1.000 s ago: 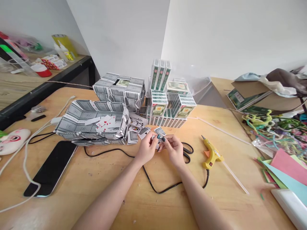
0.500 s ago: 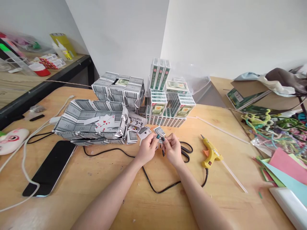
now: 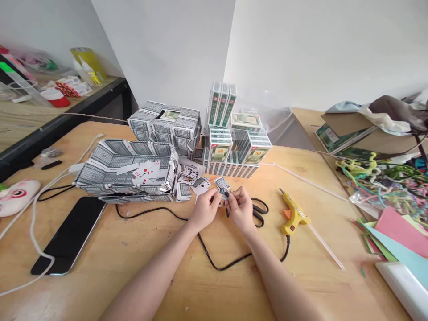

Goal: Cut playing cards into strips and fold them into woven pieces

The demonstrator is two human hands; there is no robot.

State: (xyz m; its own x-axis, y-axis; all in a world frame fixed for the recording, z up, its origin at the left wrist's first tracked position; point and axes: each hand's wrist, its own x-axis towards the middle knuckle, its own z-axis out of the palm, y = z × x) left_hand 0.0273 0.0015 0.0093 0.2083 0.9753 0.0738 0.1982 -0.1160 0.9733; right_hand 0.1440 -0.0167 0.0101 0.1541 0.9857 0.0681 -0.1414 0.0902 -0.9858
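My left hand (image 3: 204,208) and my right hand (image 3: 240,207) meet at the middle of the wooden table (image 3: 174,267), fingertips pinched together on a small folded playing card (image 3: 222,198) held between them. Loose playing cards (image 3: 195,180) lie just beyond the hands. A tray-like box built from folded cards (image 3: 129,171) stands to the left, with a few red cards inside. A second card-built box (image 3: 167,125) sits behind it. Black scissors (image 3: 259,209) rest right beside my right hand.
Stacked green card packs (image 3: 234,142) stand behind the hands. A yellow glue gun (image 3: 294,216) lies to the right, its black cord (image 3: 214,261) looping under my wrists. A dark tablet (image 3: 72,234) lies at left. Coloured paper (image 3: 397,236) and pipe cleaners (image 3: 377,178) crowd the right edge.
The hands stay in the same spot; the fingers have shifted slightly on the small card.
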